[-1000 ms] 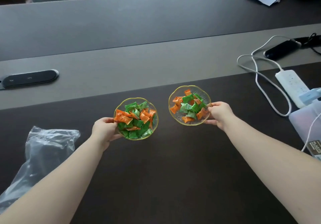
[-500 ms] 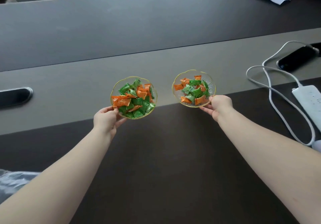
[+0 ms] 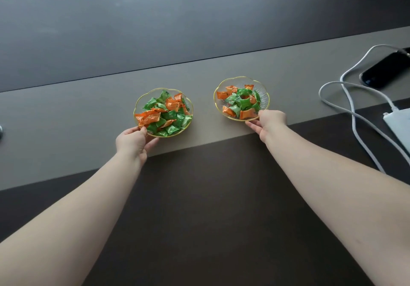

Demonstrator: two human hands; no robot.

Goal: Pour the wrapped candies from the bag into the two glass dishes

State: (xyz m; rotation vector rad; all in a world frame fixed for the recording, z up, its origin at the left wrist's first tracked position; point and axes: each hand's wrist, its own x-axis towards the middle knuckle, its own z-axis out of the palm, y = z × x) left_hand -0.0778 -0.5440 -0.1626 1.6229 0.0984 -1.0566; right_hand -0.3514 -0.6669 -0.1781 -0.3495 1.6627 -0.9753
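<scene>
Gripping each candy-filled dish's (image 3: 142,101) near rim, fingers (image 3: 142,130).

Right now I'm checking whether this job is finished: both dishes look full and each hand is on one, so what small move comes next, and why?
Probably let go of both. The left dish and right dish hold candies and appear set on the grey strip; the left hand and right hand grip only the near rims, so opening the fingers and drawing back seems enough.

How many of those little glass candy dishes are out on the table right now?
2. The left dish sits on the grey strip, its near rim held by the left hand. The right dish sits further right on that strip, gripped by the right hand. None seem hidden.
</scene>
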